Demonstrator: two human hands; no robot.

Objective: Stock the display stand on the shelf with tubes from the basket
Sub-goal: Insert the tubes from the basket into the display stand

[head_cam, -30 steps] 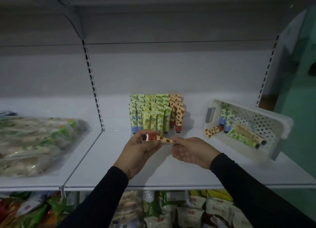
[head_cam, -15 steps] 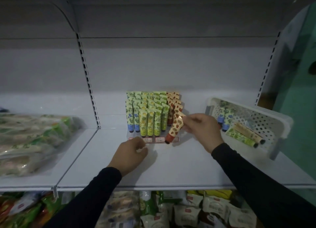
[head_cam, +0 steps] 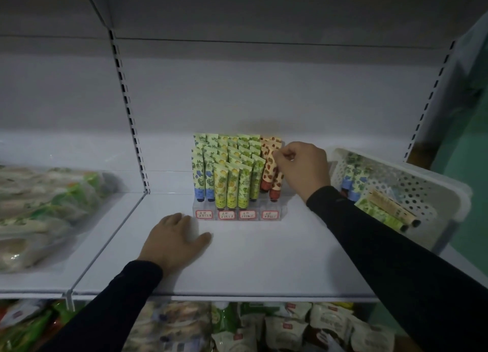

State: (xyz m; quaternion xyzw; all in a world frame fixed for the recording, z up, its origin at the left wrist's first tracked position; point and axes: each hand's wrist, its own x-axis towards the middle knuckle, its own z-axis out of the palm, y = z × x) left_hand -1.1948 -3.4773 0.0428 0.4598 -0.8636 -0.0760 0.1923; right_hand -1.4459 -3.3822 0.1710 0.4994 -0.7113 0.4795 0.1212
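My right hand [head_cam: 301, 170], centre right of frame, pinches the top of an orange tube [head_cam: 273, 177] standing roughly upright, cap down, apparently seated in the display stand [head_cam: 237, 214]. My left hand [head_cam: 175, 239] rests loosely on the shelf [head_cam: 250, 267], holding nothing.

a: what carries everything here?
b: a white metal shelf board [head_cam: 237, 267], with a second white shelf board [head_cam: 87, 246] butted against its left edge.
a: and on the first one?
b: a clear acrylic display stand [head_cam: 239, 214] sits near the back, middle. a white perforated plastic basket [head_cam: 422, 190] rests tilted at the right end. the person's left hand [head_cam: 175, 239] rests on the board just in front of the stand.
a: the left board?
b: clear plastic bags of greenish packets [head_cam: 39, 209] lie on it.
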